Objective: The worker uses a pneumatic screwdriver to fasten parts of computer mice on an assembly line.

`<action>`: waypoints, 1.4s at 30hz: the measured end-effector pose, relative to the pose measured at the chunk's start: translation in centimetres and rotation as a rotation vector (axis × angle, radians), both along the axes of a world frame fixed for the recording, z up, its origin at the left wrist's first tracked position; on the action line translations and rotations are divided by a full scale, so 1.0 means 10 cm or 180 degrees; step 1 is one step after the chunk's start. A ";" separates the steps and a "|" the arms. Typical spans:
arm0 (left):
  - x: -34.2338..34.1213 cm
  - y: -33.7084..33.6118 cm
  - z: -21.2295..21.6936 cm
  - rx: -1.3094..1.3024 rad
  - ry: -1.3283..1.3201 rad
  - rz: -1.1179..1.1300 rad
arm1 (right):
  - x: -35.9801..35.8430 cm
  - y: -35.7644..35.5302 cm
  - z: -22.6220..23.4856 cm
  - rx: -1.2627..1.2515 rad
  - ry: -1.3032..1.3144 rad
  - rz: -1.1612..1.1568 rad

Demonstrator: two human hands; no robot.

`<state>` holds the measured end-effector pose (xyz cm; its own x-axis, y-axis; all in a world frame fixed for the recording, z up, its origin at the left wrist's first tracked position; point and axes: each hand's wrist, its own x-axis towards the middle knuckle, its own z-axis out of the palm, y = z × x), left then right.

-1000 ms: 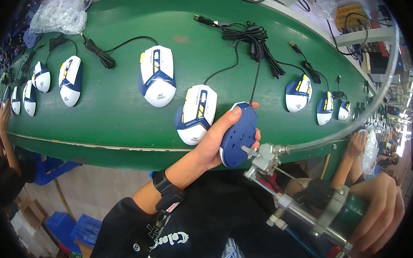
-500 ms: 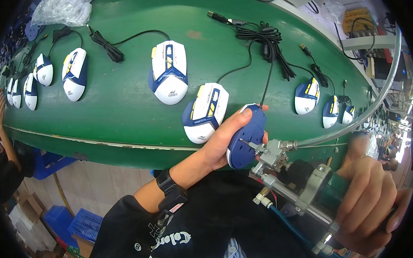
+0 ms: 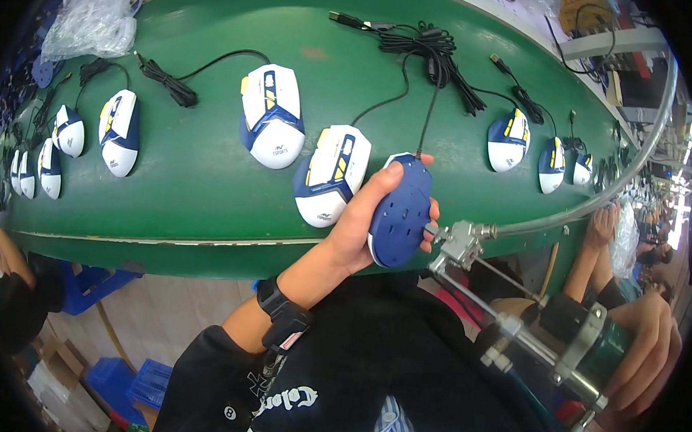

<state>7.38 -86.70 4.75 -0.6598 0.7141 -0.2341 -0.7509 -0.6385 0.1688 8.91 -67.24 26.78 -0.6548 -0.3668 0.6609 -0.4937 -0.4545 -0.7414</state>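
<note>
My left hand point(image 3: 353, 228) is wrapped around a computer mouse point(image 3: 402, 211), held tilted with its dark blue underside toward me and its cable running up to a black bundle. Several holes show in that underside. My right hand point(image 3: 643, 345), partly cut off by the dark rim, grips the green body of an automatic screwdriver point(image 3: 566, 341) with a metal nozzle block. The nozzle tip point(image 3: 431, 231) is beside the mouse's right edge, close to my left fingertips; whether it touches cannot be told. Just left of my left hand, a white and blue mouse point(image 3: 332, 176) lies upright.
More corded mice lie along the green table point(image 3: 200, 169), including one mouse point(image 3: 273, 118) left of centre and another mouse point(image 3: 509, 141) at right. A clear tube point(image 3: 638, 169) arcs from the nozzle block. Plastic bags point(image 3: 94, 15) lie far left. Other people's hands point(image 3: 600, 225) show at both sides.
The screwdriver has drawn back rightward from the mouse's underside, and my right hand has moved right and down. The held mouse has shifted slightly up and left in the picture.
</note>
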 end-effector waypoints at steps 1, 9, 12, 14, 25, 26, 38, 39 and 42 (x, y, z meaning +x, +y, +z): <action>-0.01 0.00 0.01 0.0041 0.0046 -0.0039 | 0.01 -0.01 0.02 -0.0015 0.0003 -0.0020; 0.01 -0.05 -0.05 0.0251 -0.0036 -0.0045 | 0.22 -0.27 -0.18 0.0680 -0.0656 -0.2048; 0.02 -0.08 -0.06 0.0219 -0.0067 -0.0001 | 0.19 -0.33 -0.28 0.0250 -0.0633 -0.1604; 0.02 -0.10 -0.05 0.0214 -0.0085 -0.0006 | 0.12 -0.32 -0.34 0.0252 -0.0523 -0.1478; 0.01 -0.14 -0.05 0.0107 0.0020 -0.0020 | 0.04 -0.30 -0.54 0.0106 -0.0153 -0.0749; 0.01 -0.16 -0.06 0.0175 0.0048 -0.0038 | 0.11 -0.30 -0.52 0.0102 -0.0274 -0.0912; 0.00 -0.15 -0.04 0.0053 -0.0004 -0.0094 | 0.19 0.01 -0.24 -0.1172 0.0403 0.1148; 0.00 -0.16 -0.06 0.0022 -0.0012 -0.0070 | 0.16 -0.02 -0.29 -0.1342 0.0374 0.1330; 0.03 -0.25 -0.09 0.0203 -0.0095 0.0015 | 0.49 -0.06 -0.23 -0.0180 -0.0468 -0.0112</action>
